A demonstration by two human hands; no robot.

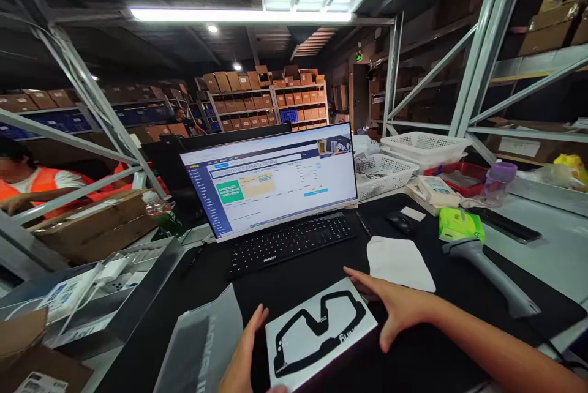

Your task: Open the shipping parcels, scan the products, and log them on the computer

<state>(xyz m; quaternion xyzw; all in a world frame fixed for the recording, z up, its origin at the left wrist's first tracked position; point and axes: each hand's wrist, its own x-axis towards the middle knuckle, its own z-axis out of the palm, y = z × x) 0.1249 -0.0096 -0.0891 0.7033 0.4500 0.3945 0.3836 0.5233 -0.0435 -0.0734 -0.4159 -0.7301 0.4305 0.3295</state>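
Observation:
A white box (294, 335) printed with a black, goggle-shaped outline lies on the black desk mat between my hands. At the box's left end is my left hand (245, 353), its fingers stretched out and the thumb tip at the near edge. Whether that thumb presses on the box I cannot tell. My right hand (404, 307) is spread at the right end, thumb apart from the fingers, fingertips close to the far right corner. A translucent zip bag (197, 344) with printed letters lies left of my left hand. Beyond my right hand rests a white cloth-like sheet (399, 262).
A monitor (280, 182) and black keyboard (291, 243) stand ahead. To the right are a mouse (399, 221), a grey handheld scanner (491, 273), a green packet (460, 226) and white baskets (425, 147). An open grey box (119, 301) stands left. A person in an orange vest (41, 182) sits far left.

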